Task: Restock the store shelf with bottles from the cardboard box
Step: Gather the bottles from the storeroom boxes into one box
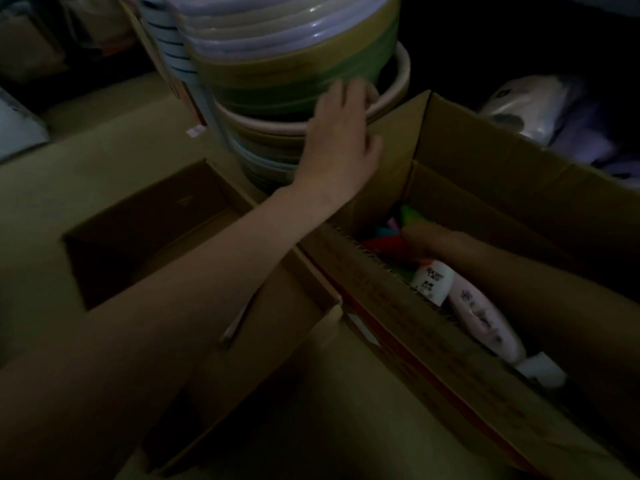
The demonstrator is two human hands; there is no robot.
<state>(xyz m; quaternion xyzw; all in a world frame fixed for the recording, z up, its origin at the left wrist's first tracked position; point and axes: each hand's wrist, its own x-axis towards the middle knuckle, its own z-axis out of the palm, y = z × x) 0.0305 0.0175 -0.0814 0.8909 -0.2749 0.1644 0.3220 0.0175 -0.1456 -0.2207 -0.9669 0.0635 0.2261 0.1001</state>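
Observation:
The scene is dim. An open cardboard box [388,296] sits at the right, holding a white bottle [433,280], a pale pink bottle [485,323] and several colourful items [391,233] at its far end. My right hand [433,242] reaches down inside the box among the colourful items; its fingers are blurred and partly hidden, so its grip is unclear. My left hand [341,136] stretches forward with fingers apart, resting against the box's upright far flap [408,133] and the basins behind it, holding nothing.
A tall stack of plastic basins [277,64] stands just beyond the boxes. A second open cardboard box [145,233], dark inside, sits at the left. A pale plastic-wrapped bundle [540,105] lies at the far right. No shelf is in view.

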